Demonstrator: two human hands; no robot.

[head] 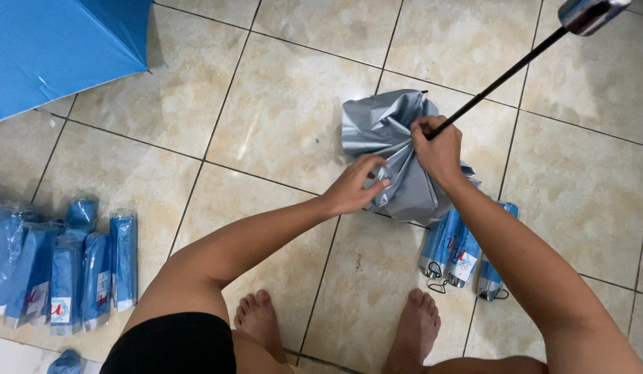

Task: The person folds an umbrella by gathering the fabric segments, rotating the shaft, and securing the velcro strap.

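Silver-lined collapsed umbrella canopy (394, 149) sits bunched on the beige tiled floor (287, 104), its black shaft (498, 82) angled up. Right hand (439, 149) clenches shaft and gathered fabric, steadying them; left hand (355, 185) pinches a fold, keeping pleats together.

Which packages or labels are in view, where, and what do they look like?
Bagged umbrellas: row on the floor at left, blue folded rolls in clear plastic sleeves, white labels with red marks near the lower ends.
Sleeved umbrellas: a few on the floor under the right forearm, blue sleeves with white-and-red label patches, black wrist loops.
One more blue bagged piece: bottom-left edge, mostly cut off.
No signs or screens.
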